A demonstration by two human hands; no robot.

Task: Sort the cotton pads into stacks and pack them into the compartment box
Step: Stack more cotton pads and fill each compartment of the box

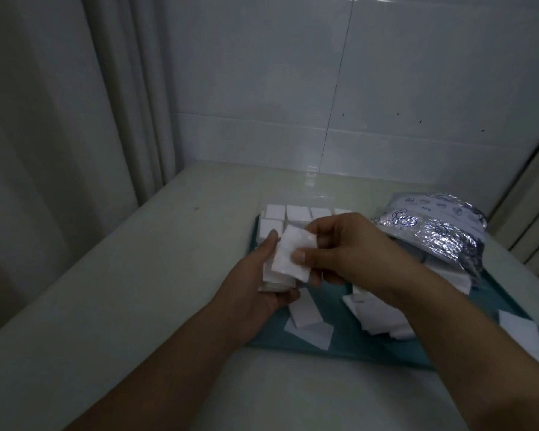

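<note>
Two bare hands meet above a teal tray (411,349) set on a pale countertop (137,306), working a small stack of white cotton pads (277,276). The left hand (259,284) cups that stack from below and from the tray's left side, its fingers curled under the pads and its thumb raised along their left edge. The right hand (343,247) reaches in from the tray's right side and pinches a single cotton pad (293,255) between thumb and forefinger; this pad lies tilted on top of the stack, touching it, with the thumb pressed on its right edge.

Behind the hands, at the far left end of the tray, stands a clear compartment box (288,213), several of its cells already filled with upright white stacks. Its clear lid appears raised toward the tiled wall (386,88), though the plastic is hard to make out in the dim light.

Loose pads (305,315) lie flat on the tray just below the left hand, overlapping each other. A larger untidy heap of pads (383,315) rests on the tray beneath the right forearm, and one more pad (520,334) lies near the tray's right edge. A crinkled silver foil bag (439,228) with blue printing sits at the far right end of the tray, resting on more pads.
</note>
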